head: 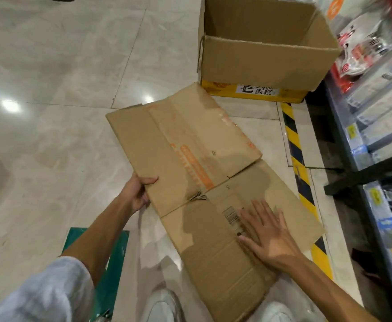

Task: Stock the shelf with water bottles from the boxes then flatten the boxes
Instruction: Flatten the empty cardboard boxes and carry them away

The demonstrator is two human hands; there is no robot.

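A flattened brown cardboard box (190, 159) with orange print lies on the tiled floor in front of me. My left hand (139, 191) grips its left edge, thumb on top and fingers underneath. My right hand (267, 231) presses flat on the near panel beside a barcode label, fingers straight and spread. An open, upright cardboard box (260, 63) with a yellow base stands further back, its inside bare as far as I can see. No water bottles are in view.
A shelf unit (376, 126) with packaged goods runs along the right side. Yellow-and-black hazard tape (299, 166) marks the floor beside it. A green mat (111, 259) lies by my left arm. My white shoes (164, 305) are at the bottom.
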